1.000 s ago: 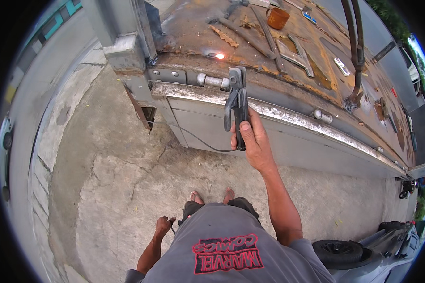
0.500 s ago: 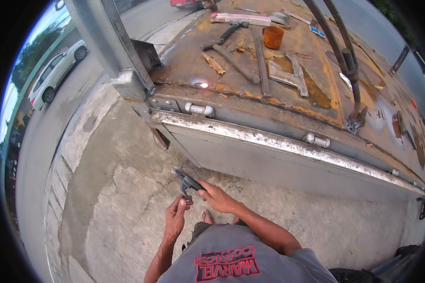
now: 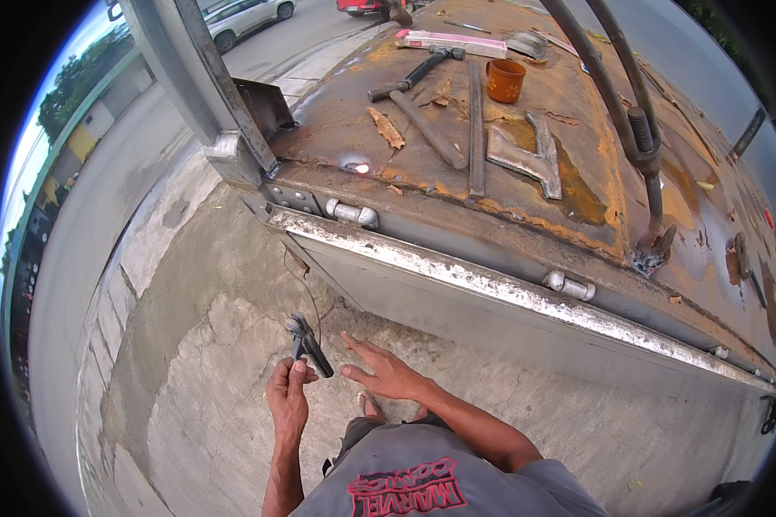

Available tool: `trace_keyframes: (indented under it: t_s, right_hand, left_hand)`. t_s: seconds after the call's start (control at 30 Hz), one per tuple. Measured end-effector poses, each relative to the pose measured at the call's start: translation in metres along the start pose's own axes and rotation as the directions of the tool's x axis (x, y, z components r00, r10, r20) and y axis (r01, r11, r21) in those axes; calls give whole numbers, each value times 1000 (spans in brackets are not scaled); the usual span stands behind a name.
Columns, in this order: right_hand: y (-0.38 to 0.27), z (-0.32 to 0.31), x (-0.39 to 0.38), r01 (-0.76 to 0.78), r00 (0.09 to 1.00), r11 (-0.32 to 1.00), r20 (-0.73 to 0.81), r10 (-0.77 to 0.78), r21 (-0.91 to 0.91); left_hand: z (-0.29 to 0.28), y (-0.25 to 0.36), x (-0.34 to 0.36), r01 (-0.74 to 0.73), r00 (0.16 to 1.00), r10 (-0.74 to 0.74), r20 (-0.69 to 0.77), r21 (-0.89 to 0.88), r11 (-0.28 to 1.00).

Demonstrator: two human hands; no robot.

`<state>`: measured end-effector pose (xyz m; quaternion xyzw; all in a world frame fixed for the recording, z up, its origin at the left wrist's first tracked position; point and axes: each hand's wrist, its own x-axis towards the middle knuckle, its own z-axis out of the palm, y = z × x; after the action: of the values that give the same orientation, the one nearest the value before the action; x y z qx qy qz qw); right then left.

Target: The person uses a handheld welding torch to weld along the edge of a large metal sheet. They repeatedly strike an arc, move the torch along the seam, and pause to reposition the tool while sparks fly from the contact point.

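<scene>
My left hand [image 3: 288, 398] pinches a black plier-like clamp [image 3: 309, 346] by one arm, between thumb and fingers. The clamp hangs over the concrete in front of me, its two arms joined at the head; its exact kind is hard to make out. My right hand [image 3: 386, 369] is open just to the right of it, fingers stretched and holding nothing. A thin dark wire [image 3: 316, 308] curves down from the metal frame toward the clamp; whether it is attached cannot be seen.
The rusty metal top [image 3: 440, 185] carries a hammer [image 3: 418, 73], a flat bar [image 3: 476, 129], an orange mug [image 3: 504, 80] and an L-shaped metal piece [image 3: 530, 155]. A bright spot [image 3: 359, 168] shows near its corner. A steel post [image 3: 190, 77] rises at left; a hinged panel [image 3: 491, 319] faces me.
My right hand has let go of the clamp and opened. My left hand has moved left with the clamp, which has turned. The view has shifted slightly, and the thin wire now shows.
</scene>
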<state>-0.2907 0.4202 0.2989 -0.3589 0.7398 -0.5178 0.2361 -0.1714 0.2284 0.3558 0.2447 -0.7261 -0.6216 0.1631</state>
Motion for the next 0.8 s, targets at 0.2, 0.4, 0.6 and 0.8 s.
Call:
trace_keyframes:
  t_s: [0.2, 0.4, 0.6, 0.8]
  right_hand:
    - [97, 6, -52, -326, 917, 913, 155, 369, -243]
    - [238, 70, -166, -704, 660, 611, -15, 751, -361]
    - [245, 158, -205, -963, 147, 152, -36, 988, 223]
    - [176, 272, -107, -867, 201, 185, -16, 980, 463]
  left_hand:
    - [-73, -32, 14, 9, 974, -4, -225, 22, 1000]
    - [-140, -51, 50, 12, 968, -28, -248, -65, 998]
    - [-227, -86, 105, 9, 984, -35, -173, -149, 989]
    - [-303, -89, 185, 29, 998, -39, -52, -192, 981]
